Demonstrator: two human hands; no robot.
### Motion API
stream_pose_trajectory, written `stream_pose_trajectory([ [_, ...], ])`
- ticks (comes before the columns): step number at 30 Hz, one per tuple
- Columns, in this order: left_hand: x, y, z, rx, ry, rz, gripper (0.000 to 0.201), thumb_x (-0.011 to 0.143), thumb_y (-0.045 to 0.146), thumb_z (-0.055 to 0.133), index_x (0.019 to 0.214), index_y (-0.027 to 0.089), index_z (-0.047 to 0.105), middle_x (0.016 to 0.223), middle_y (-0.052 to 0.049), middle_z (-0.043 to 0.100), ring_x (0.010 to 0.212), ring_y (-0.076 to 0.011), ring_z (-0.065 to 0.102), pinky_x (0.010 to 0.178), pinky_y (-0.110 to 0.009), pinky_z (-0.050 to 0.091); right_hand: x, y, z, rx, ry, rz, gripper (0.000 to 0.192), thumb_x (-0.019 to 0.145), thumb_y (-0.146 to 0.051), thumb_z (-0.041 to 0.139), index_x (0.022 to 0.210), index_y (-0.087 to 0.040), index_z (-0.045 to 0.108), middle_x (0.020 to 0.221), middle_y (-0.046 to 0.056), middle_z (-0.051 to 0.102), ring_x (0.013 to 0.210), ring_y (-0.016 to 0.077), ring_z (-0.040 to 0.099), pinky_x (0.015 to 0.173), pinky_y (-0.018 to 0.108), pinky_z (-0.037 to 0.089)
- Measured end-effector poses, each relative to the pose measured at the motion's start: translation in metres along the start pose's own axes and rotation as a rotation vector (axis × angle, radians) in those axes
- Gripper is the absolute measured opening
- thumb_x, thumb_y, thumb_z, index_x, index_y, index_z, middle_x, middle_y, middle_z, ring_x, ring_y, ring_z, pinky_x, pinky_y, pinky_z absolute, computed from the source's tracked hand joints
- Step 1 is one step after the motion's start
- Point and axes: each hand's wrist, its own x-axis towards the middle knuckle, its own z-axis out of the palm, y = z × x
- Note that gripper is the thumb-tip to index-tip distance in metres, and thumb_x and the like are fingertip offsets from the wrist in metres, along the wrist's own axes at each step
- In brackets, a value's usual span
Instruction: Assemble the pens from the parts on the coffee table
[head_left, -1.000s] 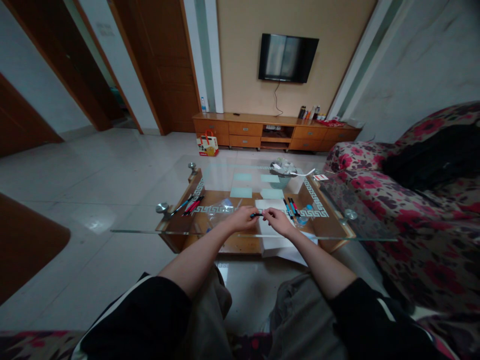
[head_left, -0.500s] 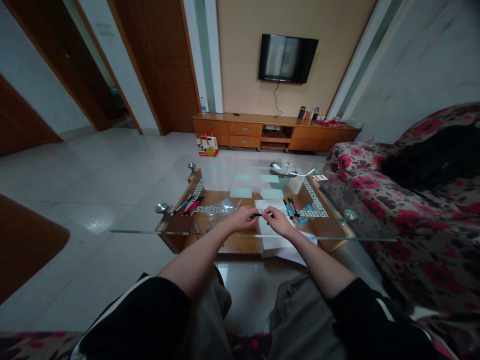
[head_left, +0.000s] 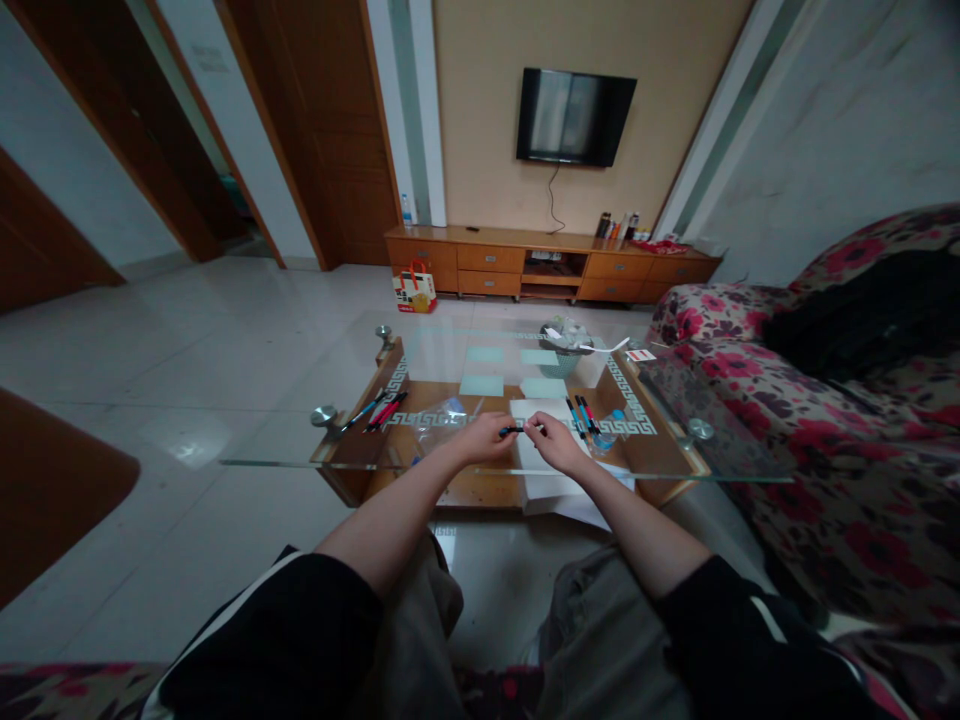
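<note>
A: Barely anything moved since the earlier frames: both hands sit at the same spot in the centre of the frame, maybe a hair further apart along the pen.

B: Grip?

A: Left hand point(head_left: 486, 437) is closed around the dark end of a small pen point(head_left: 516, 430); right hand point(head_left: 555, 443) pinches the other end with its fingertips. The pen lies roughly level between them (too small to tell cap from barrel).

B: Where is that?

A: Just above the near edge of the glass coffee table point(head_left: 285, 440), over a white paper sheet point(head_left: 541, 410).

B: Around it?

A: Right of the hands, a few pens point(head_left: 582, 414) lie side by side on the glass, blue and red ones, near a small blue object I can't make out. Left of the hands, a clear plastic bag point(head_left: 444, 414), then further left another bunch of pens point(head_left: 381, 410) near the table's corner knob. Small basket point(head_left: 562, 352) at the far side of the table.

B: Background?

A: TV point(head_left: 574, 116) on the wall at upper centre, wooden cabinet point(head_left: 525, 262) below it, floral sofa point(head_left: 825, 400) on the right of the frame.
</note>
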Motion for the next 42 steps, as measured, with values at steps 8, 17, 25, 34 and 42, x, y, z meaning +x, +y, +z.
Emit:
stream_pose_trajectory([
  [8, 0.001, -0.003, 0.002, 0.017, 0.006, 0.026, 0.016, 0.091, 0.027, 0.053, 0.095, 0.018, 0.066, 0.087, -0.004, 0.065, 0.082, -0.0171, 0.06, 0.076, -0.026, 0.045, 0.002, -0.003, -0.001, -0.161, -0.002, -0.091, 0.043, 0.101, -0.044, 0.042, 0.073, -0.019, 0.062, 0.077, 0.004, 0.061, 0.075, 0.0169, 0.057, 0.071, 0.027, 0.04],
  [17, 0.001, -0.003, 0.002, 0.034, -0.001, 0.018, 0.017, 0.09, 0.027, 0.055, 0.097, 0.017, 0.067, 0.087, -0.006, 0.064, 0.084, -0.0186, 0.061, 0.079, -0.028, 0.047, 0.004, -0.006, 0.002, -0.163, -0.018, -0.023, 0.048, 0.102, -0.045, 0.038, 0.073, -0.017, 0.065, 0.073, 0.003, 0.064, 0.069, 0.0157, 0.058, 0.066, 0.025, 0.039],
  [25, -0.002, 0.0, 0.0, 0.086, -0.01, -0.094, 0.024, 0.092, 0.028, 0.052, 0.112, 0.022, 0.063, 0.101, -0.005, 0.067, 0.092, -0.0196, 0.062, 0.081, -0.028, 0.047, 0.003, -0.01, -0.004, -0.092, 0.164, 0.058, 0.04, 0.095, -0.05, 0.05, 0.076, -0.018, 0.066, 0.072, 0.002, 0.067, 0.066, 0.0166, 0.059, 0.064, 0.026, 0.04],
  [34, -0.004, -0.003, -0.003, 0.241, 0.036, -0.363, 0.026, 0.097, 0.038, 0.045, 0.102, 0.022, 0.066, 0.101, -0.008, 0.067, 0.086, -0.0213, 0.064, 0.073, -0.029, 0.045, 0.008, 0.003, -0.006, 0.059, 0.321, 0.182, 0.033, 0.09, -0.047, 0.052, 0.082, -0.019, 0.066, 0.081, 0.004, 0.07, 0.071, 0.0189, 0.062, 0.065, 0.028, 0.046],
  [42, -0.004, -0.012, 0.001, 0.201, 0.127, -0.385, 0.024, 0.093, 0.035, 0.053, 0.101, 0.02, 0.07, 0.099, -0.008, 0.065, 0.091, -0.0207, 0.063, 0.083, -0.029, 0.048, 0.005, -0.004, -0.004, 0.075, 0.211, 0.172, 0.033, 0.086, -0.047, 0.055, 0.077, -0.018, 0.068, 0.07, 0.002, 0.067, 0.065, 0.0173, 0.059, 0.06, 0.027, 0.044],
])
